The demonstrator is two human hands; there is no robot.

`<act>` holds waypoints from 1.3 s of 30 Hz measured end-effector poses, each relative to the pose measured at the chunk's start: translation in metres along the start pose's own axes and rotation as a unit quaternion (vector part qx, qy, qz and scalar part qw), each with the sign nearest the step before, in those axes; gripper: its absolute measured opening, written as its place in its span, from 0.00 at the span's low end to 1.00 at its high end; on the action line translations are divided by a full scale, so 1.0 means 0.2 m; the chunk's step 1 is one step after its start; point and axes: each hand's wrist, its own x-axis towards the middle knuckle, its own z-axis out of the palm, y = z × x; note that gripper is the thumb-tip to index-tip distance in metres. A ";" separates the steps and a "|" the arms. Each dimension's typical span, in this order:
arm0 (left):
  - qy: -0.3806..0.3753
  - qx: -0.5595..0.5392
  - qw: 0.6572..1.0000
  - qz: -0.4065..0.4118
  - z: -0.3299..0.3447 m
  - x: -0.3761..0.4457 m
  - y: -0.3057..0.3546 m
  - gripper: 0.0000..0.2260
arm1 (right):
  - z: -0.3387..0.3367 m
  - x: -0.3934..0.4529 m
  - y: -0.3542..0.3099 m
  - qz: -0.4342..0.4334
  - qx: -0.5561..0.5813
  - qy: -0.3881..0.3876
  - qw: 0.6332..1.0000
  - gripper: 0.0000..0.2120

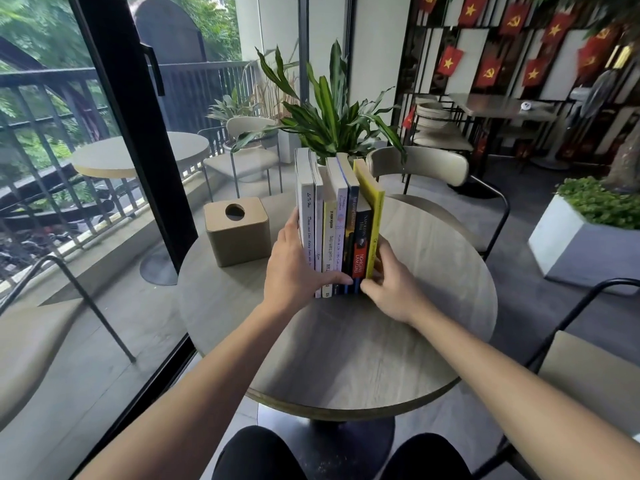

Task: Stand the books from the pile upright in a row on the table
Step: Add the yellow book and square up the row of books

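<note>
head view: a round table with a grey, wood-grain top and a thick pale edge stands beside a floor-to-ceiling window framed in black. outside it, a balcony with dark metal railings, another round table and trees. indoors, beige padded chairs on thin black metal legs ring the table, a leafy green plant rises behind it, and red flags hang on a black slatted wall at the right.

a row of books stands upright near the table's middle, spines facing the camera: white and cream at the left, dark blue and red-orange in the middle, yellow at the right end. a tan box with rounded corners and a round hole on top sits just left of them.

the left hand lies flat against the left end, fingers spread across the lower spines. the right hand presses the yellow book's side, fingers curled at its base.
</note>
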 end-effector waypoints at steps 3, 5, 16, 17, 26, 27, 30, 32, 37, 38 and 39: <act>-0.013 -0.018 1.000 0.002 -0.01 0.02 -0.01 0.63 | -0.01 0.00 -0.01 -0.024 -0.031 0.002 0.999 0.43; -0.025 -0.027 0.999 -0.001 -0.02 0.03 -0.02 0.63 | -0.01 0.01 -0.02 -0.039 -0.055 0.021 0.998 0.49; -0.109 0.273 0.956 0.004 -0.24 0.16 0.01 0.63 | 0.09 0.10 -0.07 -0.023 -0.100 0.108 0.989 0.58; -0.130 0.278 0.952 -0.004 -0.27 0.18 -0.01 0.63 | 0.10 0.10 -0.07 -0.022 -0.104 0.114 0.988 0.59; -0.256 0.274 0.926 -0.033 -0.34 0.33 -0.10 0.62 | 0.14 0.16 -0.04 -0.036 -0.093 0.136 0.986 0.59; -0.259 0.268 0.927 -0.033 -0.34 0.33 -0.10 0.62 | 0.14 0.17 -0.03 -0.040 -0.091 0.136 0.986 0.59; -0.253 0.249 0.935 -0.024 -0.34 0.34 -0.10 0.59 | 0.14 0.19 -0.02 -0.039 -0.089 0.135 0.986 0.59; -0.240 0.236 0.941 -0.017 -0.33 0.34 -0.10 0.58 | 0.14 0.20 -0.01 -0.035 -0.089 0.131 0.987 0.59; -0.218 0.196 0.956 0.016 -0.30 0.31 -0.05 0.49 | 0.12 0.20 -0.02 -0.043 -0.085 0.117 0.989 0.58; -0.213 0.185 0.959 0.022 -0.30 0.30 -0.03 0.48 | 0.11 0.20 -0.03 -0.043 -0.086 0.113 0.989 0.58; -0.207 0.176 0.962 0.025 -0.30 0.29 -0.02 0.47 | 0.11 0.20 -0.03 -0.041 -0.085 0.109 0.990 0.58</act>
